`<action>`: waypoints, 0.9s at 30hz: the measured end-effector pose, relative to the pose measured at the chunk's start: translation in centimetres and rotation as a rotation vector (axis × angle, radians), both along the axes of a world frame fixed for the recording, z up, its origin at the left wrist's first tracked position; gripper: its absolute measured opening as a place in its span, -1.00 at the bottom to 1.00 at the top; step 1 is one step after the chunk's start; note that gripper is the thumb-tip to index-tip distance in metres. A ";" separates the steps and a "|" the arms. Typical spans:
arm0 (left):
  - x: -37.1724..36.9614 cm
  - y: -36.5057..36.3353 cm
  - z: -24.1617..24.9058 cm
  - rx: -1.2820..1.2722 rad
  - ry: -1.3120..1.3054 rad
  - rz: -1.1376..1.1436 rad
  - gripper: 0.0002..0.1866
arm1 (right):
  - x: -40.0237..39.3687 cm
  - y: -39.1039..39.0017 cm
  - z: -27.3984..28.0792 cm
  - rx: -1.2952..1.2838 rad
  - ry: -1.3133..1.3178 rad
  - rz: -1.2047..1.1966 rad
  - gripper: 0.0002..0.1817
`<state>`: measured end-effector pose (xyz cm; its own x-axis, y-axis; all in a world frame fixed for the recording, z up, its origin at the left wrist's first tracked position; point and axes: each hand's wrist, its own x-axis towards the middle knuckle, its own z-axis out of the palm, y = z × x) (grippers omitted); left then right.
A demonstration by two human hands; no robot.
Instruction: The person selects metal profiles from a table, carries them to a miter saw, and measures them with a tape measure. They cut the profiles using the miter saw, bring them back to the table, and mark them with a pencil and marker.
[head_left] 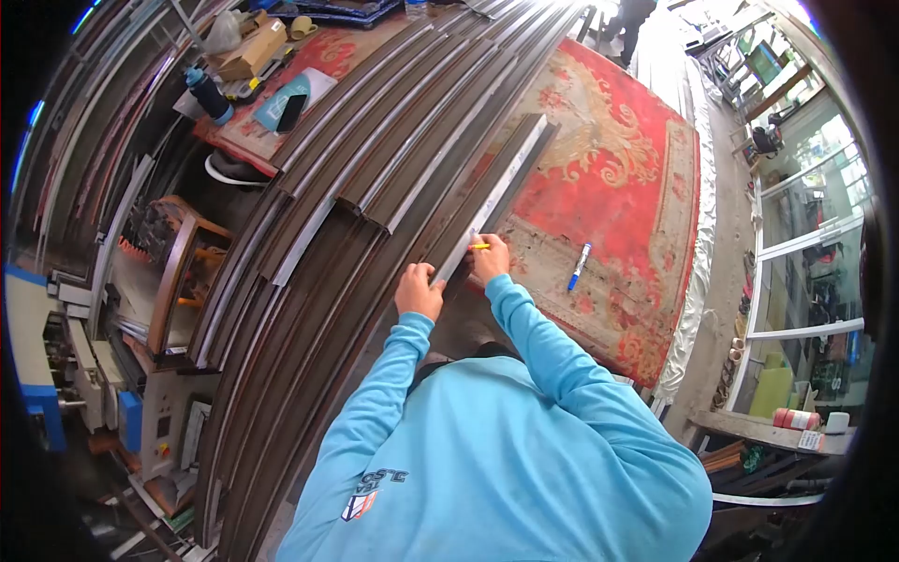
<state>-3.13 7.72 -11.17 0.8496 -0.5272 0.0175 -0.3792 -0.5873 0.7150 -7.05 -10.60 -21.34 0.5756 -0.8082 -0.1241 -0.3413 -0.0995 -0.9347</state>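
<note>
My left hand (419, 291) is closed at the near end of a short metal profile (506, 178), its fingers curled over the edge. This profile has a silvery strip along its face and lies at a slant on the longer brown profiles. Just to the right, my right hand (491, 258) is closed on a slim yellow pencil (479, 246), held against the profile's edge. The pencil's tip is too small to make out. On the red patterned carpet (618, 197) to the right lies a blue-and-white marker (580, 267), apart from both hands.
Several long brown profiles (375, 178) run side by side on my left. Beyond them are a dark bottle (208, 96), a phone (291, 113) and a cardboard box (251, 49). A person (629, 26) stands at the far end. Glazed frames (810, 239) line the right.
</note>
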 end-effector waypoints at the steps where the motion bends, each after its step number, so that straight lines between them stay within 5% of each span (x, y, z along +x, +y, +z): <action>1: -0.5 0.2 -0.8 0.051 -0.041 -0.033 -0.65 | 0.0 0.3 0.6 -0.102 0.037 -0.143 -0.74; 2: -1.2 0.5 -1.5 0.096 -0.107 -0.052 -0.66 | -0.7 1.1 4.6 -0.105 0.166 -0.193 -0.64; 6: -2.9 1.5 -3.1 0.178 -0.260 -0.116 -0.68 | -1.1 0.6 4.7 -0.162 0.332 -0.321 -0.27; 10: -4.4 2.5 -2.4 0.081 -0.302 -0.212 -0.65 | -0.3 -0.3 6.8 0.031 0.495 -0.225 -0.15; 13: -4.8 3.2 -1.8 -0.041 -0.252 -0.242 -0.63 | 0.5 -1.1 5.8 -0.061 0.570 -0.133 -0.24; 16: -4.9 4.3 -0.5 -0.315 -0.206 0.081 -0.75 | 0.5 -2.0 4.4 -0.070 0.531 -0.097 -0.30; 19: -5.7 6.6 -5.4 -0.267 0.414 0.579 -0.56 | 0.6 -2.3 4.2 -0.063 0.549 -0.127 -0.33; 20: -5.1 7.0 -6.3 -0.352 0.815 0.635 -0.33 | 0.4 -2.3 4.4 -0.058 0.549 -0.129 -0.33; 21: -5.4 7.0 -7.2 -0.349 0.812 0.635 -0.33 | 0.4 -2.3 4.6 -0.070 0.532 -0.126 -0.33; 23: -6.1 5.4 -3.5 -0.392 1.272 0.706 -0.18 | 0.5 -2.4 5.0 -0.078 0.510 -0.119 -0.33; 27: -5.8 3.3 -4.6 -0.634 1.339 0.671 -0.26 | 0.3 -3.2 4.2 -0.025 0.449 -0.089 -0.42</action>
